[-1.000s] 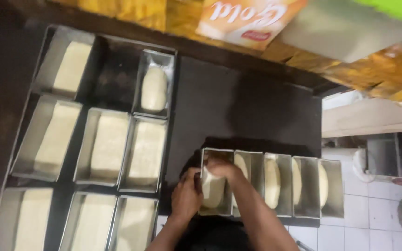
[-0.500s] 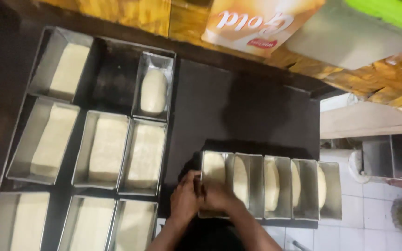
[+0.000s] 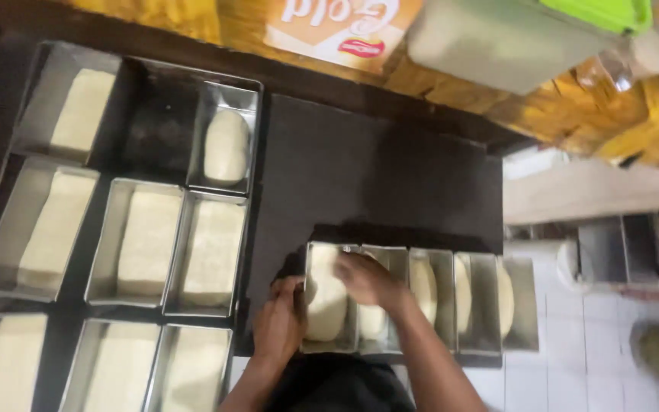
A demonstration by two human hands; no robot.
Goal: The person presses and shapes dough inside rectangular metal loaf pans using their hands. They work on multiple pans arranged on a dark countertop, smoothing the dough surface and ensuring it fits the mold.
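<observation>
We look down on a dark, flat counter (image 3: 375, 175) that fills most of the view; its left side is crowded with separate rectangular metal loaf tins (image 3: 146, 244), each holding pale dough, and the bottom row of them is cut off by the frame edge. Above the counter runs a yellow-brown wooden ledge (image 3: 573, 114) with an orange cardboard box (image 3: 337, 27) and a grey plastic tub with a green lid (image 3: 512, 38), both cropped at the top.

At the near edge of the counter sits a strap of joined metal loaf tins (image 3: 490, 305), side by side, each with an oval dough piece. We cannot see the strap's near rim clearly, since our arms and dark clothing cover it.

Our right hand (image 3: 368, 278) lies palm-down, fingers spread, on the pale oval dough piece (image 3: 326, 313) in the leftmost tin, pressing rather than gripping. Our left hand (image 3: 280, 324) curls against that tin's outer left wall; blur keeps us from telling whether it clasps the rim. The tiled floor at right is blurred.
</observation>
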